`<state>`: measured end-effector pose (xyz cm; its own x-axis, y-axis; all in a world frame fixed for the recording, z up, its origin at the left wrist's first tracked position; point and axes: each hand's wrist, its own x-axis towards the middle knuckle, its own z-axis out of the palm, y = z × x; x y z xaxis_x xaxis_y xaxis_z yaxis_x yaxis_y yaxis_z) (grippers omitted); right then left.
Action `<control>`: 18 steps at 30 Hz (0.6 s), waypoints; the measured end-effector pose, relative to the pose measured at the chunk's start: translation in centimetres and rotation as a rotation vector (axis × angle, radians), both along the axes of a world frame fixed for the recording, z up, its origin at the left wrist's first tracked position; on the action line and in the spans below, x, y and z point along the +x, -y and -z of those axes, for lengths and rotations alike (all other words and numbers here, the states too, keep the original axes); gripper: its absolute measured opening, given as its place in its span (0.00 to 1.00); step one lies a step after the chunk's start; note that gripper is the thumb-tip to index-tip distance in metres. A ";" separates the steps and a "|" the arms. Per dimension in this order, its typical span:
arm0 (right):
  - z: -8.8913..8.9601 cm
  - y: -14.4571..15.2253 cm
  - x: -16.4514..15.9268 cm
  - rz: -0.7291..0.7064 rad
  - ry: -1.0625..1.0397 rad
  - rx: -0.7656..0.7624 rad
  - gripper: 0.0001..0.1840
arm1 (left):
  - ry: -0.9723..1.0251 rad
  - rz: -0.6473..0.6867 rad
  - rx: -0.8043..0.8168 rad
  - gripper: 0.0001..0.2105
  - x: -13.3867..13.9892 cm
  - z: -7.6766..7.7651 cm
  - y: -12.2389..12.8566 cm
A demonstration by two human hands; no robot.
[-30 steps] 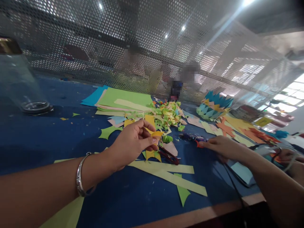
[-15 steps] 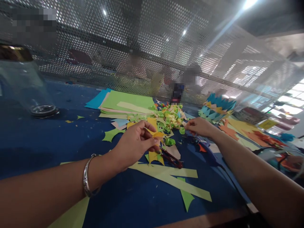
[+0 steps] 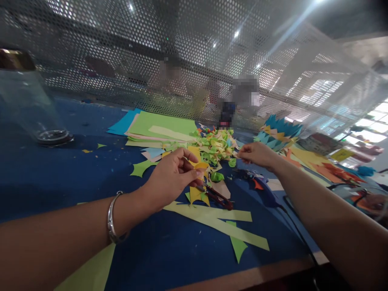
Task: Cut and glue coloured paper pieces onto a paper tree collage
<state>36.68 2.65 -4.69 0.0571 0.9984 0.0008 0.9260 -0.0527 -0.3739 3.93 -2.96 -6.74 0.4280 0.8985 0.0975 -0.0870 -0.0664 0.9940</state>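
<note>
Between the thumb and fingers of my left hand (image 3: 174,178) is a small curled piece of yellow paper (image 3: 200,166). My right hand (image 3: 256,155) is pinched at the right edge of a heap of cut paper pieces (image 3: 216,145), mostly green and cream; whatever its fingertips hold is too small to make out. Just below my left fingertips lie dark red-handled scissors (image 3: 220,198). A blue glue gun (image 3: 266,192) with a black cord rests under my right wrist. Pale green paper strips (image 3: 218,221) lie crossed nearer me.
A stack of coloured paper sheets (image 3: 166,125) lies at the back, before a perforated metal screen (image 3: 121,72). A clear jar (image 3: 36,109) stands at left. At right are a blue paper crown (image 3: 279,133) and orange paper scraps (image 3: 333,173). People show behind the screen.
The view has tilted slightly, so things sit a little higher in it. Both hands keep nearly the same pose, the yellow paper still in my left fingers.
</note>
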 end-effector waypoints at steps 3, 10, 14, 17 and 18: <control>0.4 -0.4 0.0 -0.014 -0.028 -0.019 0.13 | 0.007 0.003 0.005 0.13 0.0 0.1 -0.1; -0.5 -0.1 -0.8 -0.041 -0.146 -0.035 0.08 | 0.012 0.002 0.022 0.13 -0.1 0.3 -0.3; -2.8 -1.0 -1.3 0.007 -0.202 0.121 0.07 | -0.001 -0.013 0.021 0.13 -0.3 0.4 -0.4; -3.3 -2.0 -2.2 0.025 -0.253 0.233 0.08 | -0.019 -0.020 0.017 0.13 -0.4 0.3 -0.4; -3.2 -2.4 -2.5 0.028 -0.259 0.257 0.08 | -0.022 -0.022 0.014 0.13 -0.3 0.3 -0.5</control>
<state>34.15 5.05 -1.47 0.1156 0.9656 0.2331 0.7982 0.0493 -0.6003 3.59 -2.51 -7.09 0.4106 0.9062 0.1012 -0.0632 -0.0824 0.9946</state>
